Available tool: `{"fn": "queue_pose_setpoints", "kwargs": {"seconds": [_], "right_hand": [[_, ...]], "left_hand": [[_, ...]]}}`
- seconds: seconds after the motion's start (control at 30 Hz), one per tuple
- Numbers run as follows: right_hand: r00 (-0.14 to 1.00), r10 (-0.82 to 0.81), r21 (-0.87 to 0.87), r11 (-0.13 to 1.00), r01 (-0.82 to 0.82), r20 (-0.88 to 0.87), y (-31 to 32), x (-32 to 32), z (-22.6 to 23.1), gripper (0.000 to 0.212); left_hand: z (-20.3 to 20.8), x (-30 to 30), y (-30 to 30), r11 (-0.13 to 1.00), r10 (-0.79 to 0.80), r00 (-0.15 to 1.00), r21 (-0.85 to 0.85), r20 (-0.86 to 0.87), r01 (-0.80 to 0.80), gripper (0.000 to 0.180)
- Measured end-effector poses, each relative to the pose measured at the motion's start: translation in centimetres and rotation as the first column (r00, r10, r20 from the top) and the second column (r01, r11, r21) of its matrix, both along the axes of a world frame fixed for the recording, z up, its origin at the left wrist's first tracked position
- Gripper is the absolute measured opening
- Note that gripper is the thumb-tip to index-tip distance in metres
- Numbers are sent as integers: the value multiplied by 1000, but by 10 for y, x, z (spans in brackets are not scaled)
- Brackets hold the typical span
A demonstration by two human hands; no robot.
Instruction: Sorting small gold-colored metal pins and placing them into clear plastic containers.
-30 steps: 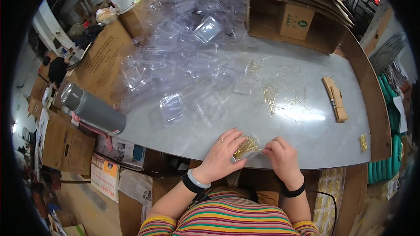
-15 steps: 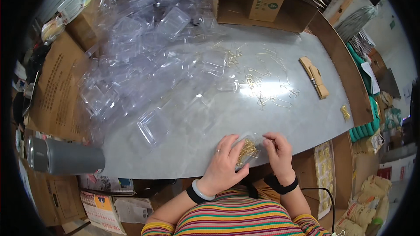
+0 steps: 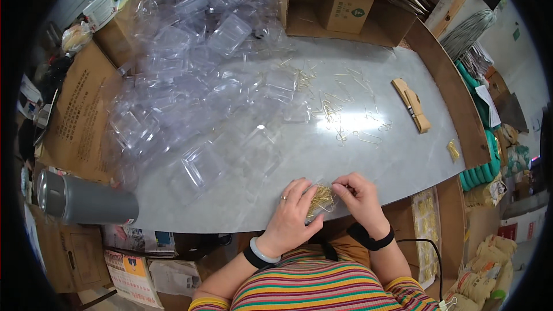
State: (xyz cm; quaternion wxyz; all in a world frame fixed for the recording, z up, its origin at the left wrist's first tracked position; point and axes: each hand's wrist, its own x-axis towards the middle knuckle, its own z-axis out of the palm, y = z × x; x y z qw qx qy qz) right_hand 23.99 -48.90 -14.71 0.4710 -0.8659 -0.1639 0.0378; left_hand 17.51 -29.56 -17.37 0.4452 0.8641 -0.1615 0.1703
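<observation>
A heap of thin gold hooks [image 3: 322,197] lies in a small clear plastic case [image 3: 328,208] at the near edge of the table, close to the person's body, where both hands can reach it easily. The left hand [image 3: 292,213] is curled around the case's left side, fingers along the far part and thumb at the near end, a hold that probably keeps the light plastic from sliding and the hooks from spilling. The right hand [image 3: 360,198] has thumb and forefinger drawn toward each other at the case's upper right, a posture suited to fine handling; whether a hook is between them I cannot tell. Beyond the hands, loose hooks [image 3: 331,112] are scattered across the grey table [image 3: 397,161], spread thinly enough, it seems, to be picked singly. To their left a large pile of clear cases [image 3: 173,80] leans towards a cardboard panel [image 3: 78,112], which may serve to contain it. A small gold bundle [image 3: 453,150] sits apart at the right edge, perhaps so it does not mix with the others, and a cardboard border [image 3: 461,98] runs along that side, likely as a barrier against things falling off
</observation>
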Motion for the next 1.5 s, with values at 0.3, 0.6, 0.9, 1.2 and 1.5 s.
{"fn": "queue_pose_setpoints", "kwargs": {"seconds": [0.3,0.6,0.9,1.2,1.5], "right_hand": [[985,155,-99,984,-147,81,-15,5,6,12],[965,204,-220,961,-165,166,-24,5,19,14],[954,196,-45,981,-191,226,-16,-3,3,19],[897,74,-111,993,-28,435,-7,-20,-18,37],[806,417,-390,885,-255,420,-7,-27,0,51]], "left_hand": [[1,1,-2,998,6,1000,66,31,-8,54],[4,1,0,994,-43,999,104,11,42,55],[2,0,-1,997,-12,1000,78,-9,13,54],[-4,0,1,994,-26,999,110,27,23,46],[2,-5,7,990,-82,992,-120,-92,71,72]]}}
